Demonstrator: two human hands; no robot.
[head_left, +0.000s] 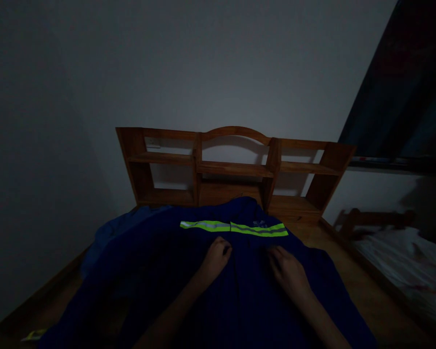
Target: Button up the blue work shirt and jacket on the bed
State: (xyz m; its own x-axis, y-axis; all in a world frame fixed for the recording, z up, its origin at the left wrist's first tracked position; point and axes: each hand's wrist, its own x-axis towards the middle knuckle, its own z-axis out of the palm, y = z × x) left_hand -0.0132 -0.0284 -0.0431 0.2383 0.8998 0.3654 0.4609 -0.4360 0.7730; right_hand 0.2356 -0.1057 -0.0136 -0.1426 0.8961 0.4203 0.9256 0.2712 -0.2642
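A dark blue work jacket (pixel 254 295) lies spread out, front side up, with its collar at the far end. Across its chest runs a yellow-green reflective strip (pixel 207 225), and small pale lettering sits just above the strip on the right. My left hand (pixel 218 254) is over the jacket just left of its front seam, fingers curled in a pinch; what is between them is too dark to make out. To the right of the seam, below the strip, my right hand (pixel 288 269) hovers over or touches the cloth, its fingers bent, apart and slightly blurred.
Behind the jacket stands a wooden headboard with shelves (pixel 236 169) against a pale wall (pixel 221 68). Lighter blue cloth (pixel 119 225) lies beneath the left sleeve. At right are a whitish plastic-like covering (pixel 407 257) and a dark window (pixel 407 87). The room is dim.
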